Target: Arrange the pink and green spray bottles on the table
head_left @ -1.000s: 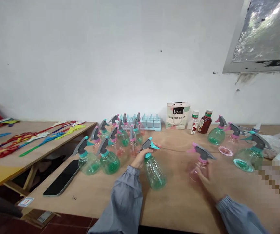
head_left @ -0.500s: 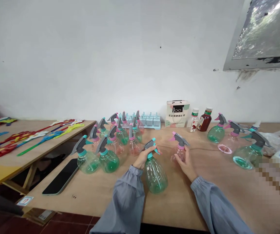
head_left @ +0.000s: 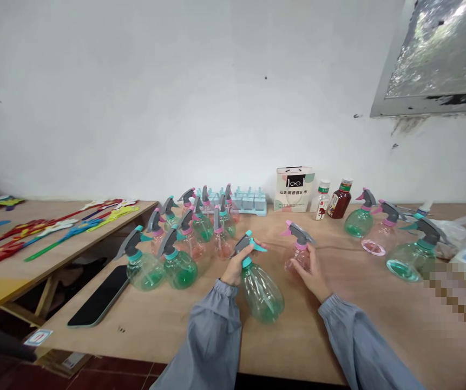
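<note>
My left hand (head_left: 236,267) is closed round the neck of a green spray bottle (head_left: 263,295) with a grey and turquoise trigger head. The bottle tilts, its base swung to the right. Some fingers are hidden behind the head. Beside it, my right hand (head_left: 313,273) grips the body of a pink spray bottle (head_left: 297,255) with a grey and pink head, which stands upright on the wooden table (head_left: 289,341). To the left is a cluster of several more green and pink spray bottles (head_left: 181,268). Grey sleeves cover both forearms.
A phone (head_left: 99,297) lies at the table's left edge. Behind stand a light blue mould tray (head_left: 253,203), a paper bag (head_left: 293,189) and two small bottles (head_left: 339,199). More spray bottles (head_left: 413,257) are at right. Colourful felt-like strips (head_left: 58,230) lie on another table.
The green bottle in my left hand has tilted further, its base swinging right and its head turning slightly left. My right hand keeps its grip on the pink bottle.
</note>
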`<state>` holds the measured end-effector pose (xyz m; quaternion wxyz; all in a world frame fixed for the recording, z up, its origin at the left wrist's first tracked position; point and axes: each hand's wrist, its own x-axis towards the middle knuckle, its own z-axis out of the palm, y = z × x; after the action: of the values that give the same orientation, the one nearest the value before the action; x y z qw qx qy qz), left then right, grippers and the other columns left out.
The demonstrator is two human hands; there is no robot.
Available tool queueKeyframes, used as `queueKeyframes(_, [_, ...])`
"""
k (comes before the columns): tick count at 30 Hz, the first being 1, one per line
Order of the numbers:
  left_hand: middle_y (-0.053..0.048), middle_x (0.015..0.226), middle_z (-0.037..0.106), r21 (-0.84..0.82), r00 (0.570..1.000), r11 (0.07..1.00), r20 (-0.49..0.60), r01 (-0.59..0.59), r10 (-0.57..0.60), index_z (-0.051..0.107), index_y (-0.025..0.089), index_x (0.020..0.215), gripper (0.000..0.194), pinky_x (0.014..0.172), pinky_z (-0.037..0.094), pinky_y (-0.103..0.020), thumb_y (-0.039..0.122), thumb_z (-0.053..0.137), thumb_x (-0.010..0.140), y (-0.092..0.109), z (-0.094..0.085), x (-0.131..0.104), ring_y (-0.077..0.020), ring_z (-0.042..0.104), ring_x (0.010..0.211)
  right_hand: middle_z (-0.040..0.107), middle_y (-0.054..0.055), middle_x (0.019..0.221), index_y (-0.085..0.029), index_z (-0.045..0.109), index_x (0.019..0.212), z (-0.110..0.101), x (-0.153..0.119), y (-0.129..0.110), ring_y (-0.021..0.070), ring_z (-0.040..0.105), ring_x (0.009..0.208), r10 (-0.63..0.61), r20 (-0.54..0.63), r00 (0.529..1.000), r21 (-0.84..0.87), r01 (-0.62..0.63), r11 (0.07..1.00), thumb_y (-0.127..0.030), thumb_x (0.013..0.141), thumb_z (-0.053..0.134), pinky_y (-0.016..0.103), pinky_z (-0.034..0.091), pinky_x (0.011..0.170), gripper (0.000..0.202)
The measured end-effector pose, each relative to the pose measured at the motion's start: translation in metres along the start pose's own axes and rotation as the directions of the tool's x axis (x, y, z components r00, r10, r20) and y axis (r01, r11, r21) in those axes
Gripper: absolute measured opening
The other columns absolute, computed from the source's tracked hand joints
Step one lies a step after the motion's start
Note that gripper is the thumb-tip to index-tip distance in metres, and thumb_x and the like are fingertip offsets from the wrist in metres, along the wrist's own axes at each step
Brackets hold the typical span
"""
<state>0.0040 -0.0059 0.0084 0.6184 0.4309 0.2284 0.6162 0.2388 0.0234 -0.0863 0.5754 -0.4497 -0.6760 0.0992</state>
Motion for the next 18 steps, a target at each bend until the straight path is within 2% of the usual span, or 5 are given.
queueKeyframes(3, [-0.001, 0.059, 0.061, 0.053, 0.998, 0.998, -0.063, -0.015, 0.018, 0.062, 0.017, 0.066, 0.036, 0.088, 0.053, -0.038, 0.049, 0.078, 0.066, 0.0025, 0.0019, -0.0009, -0.0231, 0.069, 0.084, 0.054, 0.012, 0.128, -0.024, 0.039, 0.137, -0.0003, 0.0003, 0.0005, 0.0281, 0.052, 0.12, 0.008, 0.002, 1.0, 0.004, -0.008, 1.0, -0.051, 0.086, 0.06, 0.052, 0.041, 0.105, 0.061])
queueKeyframes(9, [-0.003, 0.071, 0.066, 0.027, 1.0, 0.999, 0.019, 0.021, -0.022, 0.067, 0.018, 0.079, 0.036, 0.092, 0.051, -0.041, 0.046, 0.079, 0.062, 0.0076, 0.0049, -0.0046, -0.0247, 0.069, 0.091, 0.054, 0.012, 0.129, -0.025, 0.039, 0.137, -0.0003, -0.0008, 0.0023, 0.0284, 0.052, 0.121, 0.012, -0.005, 1.0, 0.01, -0.012, 1.0, -0.052, 0.085, 0.061, 0.053, 0.04, 0.106, 0.063])
queueKeyframes(12, [-0.001, 0.063, 0.062, 0.025, 0.999, 0.999, -0.033, 0.019, -0.019, 0.063, 0.017, 0.068, 0.034, 0.087, 0.053, -0.039, 0.048, 0.077, 0.063, 0.0071, 0.005, -0.0028, -0.022, 0.069, 0.083, 0.054, 0.012, 0.129, -0.025, 0.04, 0.137, -0.0006, -0.0014, 0.0017, 0.0289, 0.053, 0.12, 0.016, -0.011, 1.0, 0.003, -0.015, 1.0, -0.052, 0.084, 0.062, 0.053, 0.041, 0.105, 0.063])
queueKeyframes(15, [-0.001, 0.056, 0.058, 0.053, 1.0, 0.998, -0.023, 0.02, -0.019, 0.06, 0.018, 0.061, 0.036, 0.081, 0.055, -0.035, 0.049, 0.077, 0.063, 0.0069, 0.0053, -0.0013, -0.0214, 0.068, 0.081, 0.054, 0.012, 0.128, -0.025, 0.04, 0.137, -0.0011, -0.0013, 0.0006, 0.0287, 0.053, 0.12, 0.021, -0.004, 1.0, 0.0, -0.021, 1.0, -0.052, 0.084, 0.061, 0.052, 0.041, 0.105, 0.063])
queueKeyframes(18, [-0.003, 0.067, 0.065, 0.031, 1.0, 1.0, -0.025, 0.005, -0.005, 0.065, 0.018, 0.072, 0.033, 0.084, 0.053, -0.034, 0.046, 0.079, 0.062, 0.007, 0.0063, -0.0015, -0.0225, 0.069, 0.088, 0.054, 0.012, 0.129, -0.024, 0.039, 0.136, -0.0013, -0.0011, -0.0001, 0.029, 0.052, 0.121, 0.016, 0.003, 1.0, 0.002, -0.016, 1.0, -0.052, 0.085, 0.061, 0.053, 0.041, 0.105, 0.062])
